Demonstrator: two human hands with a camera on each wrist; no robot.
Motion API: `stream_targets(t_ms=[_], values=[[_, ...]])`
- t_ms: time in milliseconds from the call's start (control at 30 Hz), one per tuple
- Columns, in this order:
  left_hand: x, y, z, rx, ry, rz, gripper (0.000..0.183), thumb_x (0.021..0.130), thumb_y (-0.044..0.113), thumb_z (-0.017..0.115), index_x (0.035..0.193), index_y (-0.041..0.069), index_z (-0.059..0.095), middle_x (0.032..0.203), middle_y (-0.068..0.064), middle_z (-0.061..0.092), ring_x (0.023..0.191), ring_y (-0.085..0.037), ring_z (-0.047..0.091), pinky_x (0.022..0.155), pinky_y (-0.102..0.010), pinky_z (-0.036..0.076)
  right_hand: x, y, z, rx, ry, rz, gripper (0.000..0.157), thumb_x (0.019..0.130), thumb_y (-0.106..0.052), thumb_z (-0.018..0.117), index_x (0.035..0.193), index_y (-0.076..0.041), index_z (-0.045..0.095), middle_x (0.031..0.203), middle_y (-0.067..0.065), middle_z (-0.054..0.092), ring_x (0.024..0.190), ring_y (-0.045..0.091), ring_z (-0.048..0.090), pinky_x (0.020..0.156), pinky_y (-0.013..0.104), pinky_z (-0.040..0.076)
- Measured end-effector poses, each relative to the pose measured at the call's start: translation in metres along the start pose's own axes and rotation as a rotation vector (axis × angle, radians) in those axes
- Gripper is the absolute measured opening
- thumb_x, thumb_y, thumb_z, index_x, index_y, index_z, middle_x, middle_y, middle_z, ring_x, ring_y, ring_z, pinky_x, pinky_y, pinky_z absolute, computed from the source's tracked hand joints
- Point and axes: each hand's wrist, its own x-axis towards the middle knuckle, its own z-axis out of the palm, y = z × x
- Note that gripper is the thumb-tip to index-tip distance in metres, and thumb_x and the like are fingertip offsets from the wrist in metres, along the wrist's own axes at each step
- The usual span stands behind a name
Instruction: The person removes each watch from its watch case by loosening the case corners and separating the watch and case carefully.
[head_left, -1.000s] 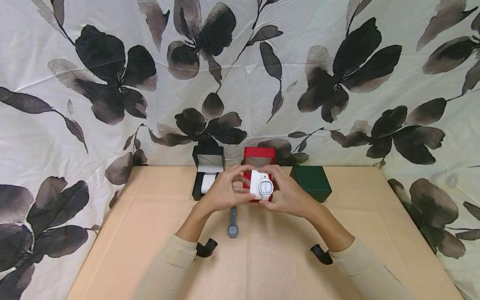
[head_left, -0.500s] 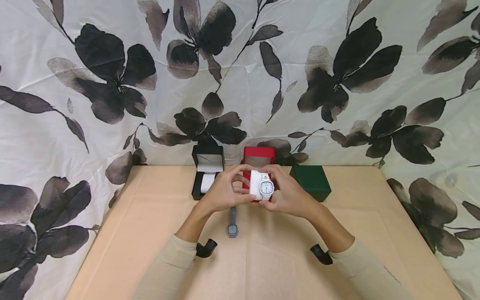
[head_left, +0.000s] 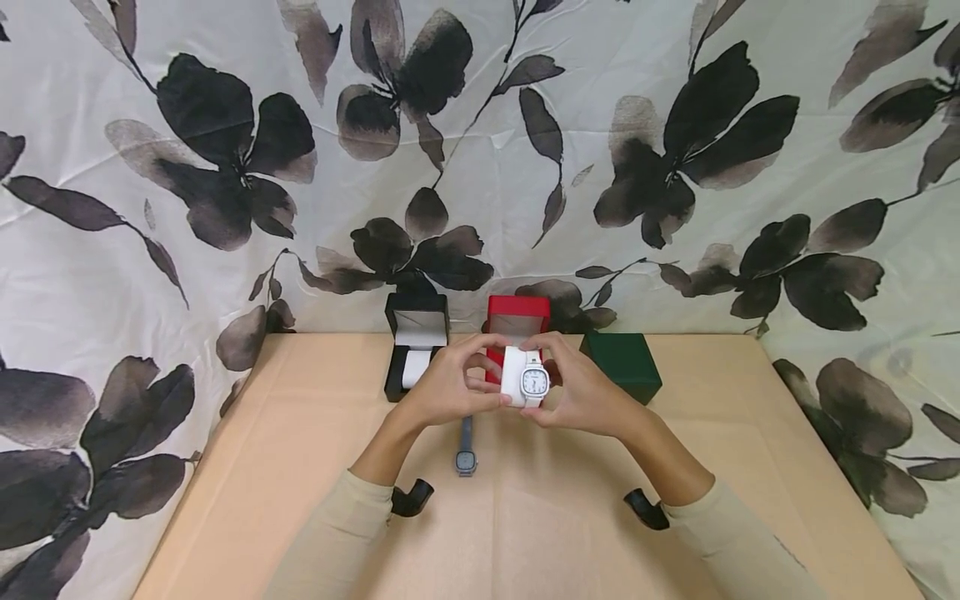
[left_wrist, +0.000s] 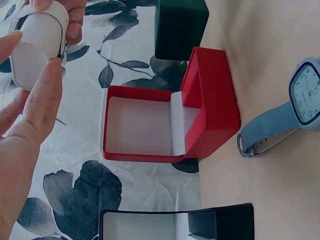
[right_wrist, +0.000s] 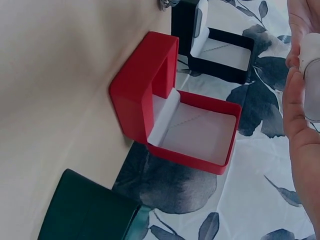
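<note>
A white watch (head_left: 535,382) with a squarish case sits on the right part of a white watch cushion (head_left: 513,375), its dial facing up toward the head camera. From the left, my left hand (head_left: 447,383) pinches the cushion between fingers and thumb. My right hand (head_left: 581,387) grips the watch end from the other side. Both hold it above the open red box (left_wrist: 220,95), whose base has no cushion in it. In the left wrist view the cushion's rounded end (left_wrist: 31,65) shows between the fingertips; the dial is hidden there.
An open black box (head_left: 394,372) with a white cushion (head_left: 416,365) stands left of the red one. A closed dark green box (head_left: 626,364) stands to the right. Nearer me lies a blue-grey watch (head_left: 466,461) on the table (head_left: 555,517), against a floral cloth backdrop (head_left: 495,192).
Both hands have shifted the watch and cushion slightly toward me and to the right over the last half second. The grip looks the same, and the boxes stay in place.
</note>
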Motion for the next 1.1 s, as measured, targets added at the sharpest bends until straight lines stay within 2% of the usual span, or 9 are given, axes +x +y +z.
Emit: stream_targets(t_ms=[333, 600, 767, 967, 1100], values=[[-0.0016, -0.0021, 0.0015, -0.015, 0.012, -0.005, 0.069, 0.077, 0.000, 0.087, 0.138, 0.006, 0.055, 0.132, -0.013, 0.056, 0.099, -0.031, 0.071, 0.080, -0.034, 0.064, -0.0018, 0.0015, 0.0030, 0.004, 0.027, -0.012, 0.089, 0.069, -0.010, 0.095, 0.139, -0.007, 0.041, 0.127, 0.010, 0.054, 0.094, 0.018, 0.066, 0.082, 0.021, 0.061], [-0.0012, -0.0010, -0.0017, -0.004, -0.005, 0.001, 0.069, 0.077, 0.000, 0.086, 0.139, 0.004, 0.055, 0.126, -0.015, 0.058, 0.101, -0.033, 0.071, 0.081, -0.034, 0.064, -0.0001, 0.0034, 0.0033, -0.021, 0.018, -0.034, 0.087, 0.070, -0.009, 0.092, 0.140, -0.007, 0.040, 0.122, 0.008, 0.055, 0.091, 0.017, 0.061, 0.078, 0.031, 0.061], [0.0001, -0.0008, -0.0041, -0.008, -0.010, -0.002, 0.068, 0.078, 0.000, 0.086, 0.139, 0.005, 0.056, 0.125, -0.013, 0.057, 0.102, -0.034, 0.070, 0.082, -0.034, 0.064, 0.0015, 0.0016, 0.0020, -0.040, 0.013, -0.047, 0.087, 0.070, -0.009, 0.091, 0.140, -0.008, 0.039, 0.125, 0.007, 0.053, 0.093, 0.016, 0.057, 0.078, 0.027, 0.059], [0.0001, -0.0025, -0.0053, -0.033, -0.020, 0.001, 0.069, 0.077, -0.001, 0.085, 0.139, 0.003, 0.055, 0.125, -0.014, 0.057, 0.102, -0.036, 0.069, 0.081, -0.035, 0.064, 0.0013, 0.0009, 0.0004, -0.013, -0.013, -0.043, 0.087, 0.071, -0.008, 0.091, 0.141, -0.009, 0.039, 0.122, 0.005, 0.053, 0.092, 0.017, 0.057, 0.075, 0.024, 0.059], [0.0003, -0.0027, -0.0061, -0.034, -0.019, 0.010, 0.068, 0.077, -0.001, 0.086, 0.138, 0.003, 0.056, 0.124, -0.014, 0.057, 0.100, -0.035, 0.069, 0.080, -0.035, 0.064, 0.0021, 0.0013, 0.0000, 0.001, -0.022, -0.044, 0.085, 0.073, -0.007, 0.090, 0.141, -0.009, 0.039, 0.125, 0.005, 0.053, 0.095, 0.016, 0.057, 0.079, 0.022, 0.059]])
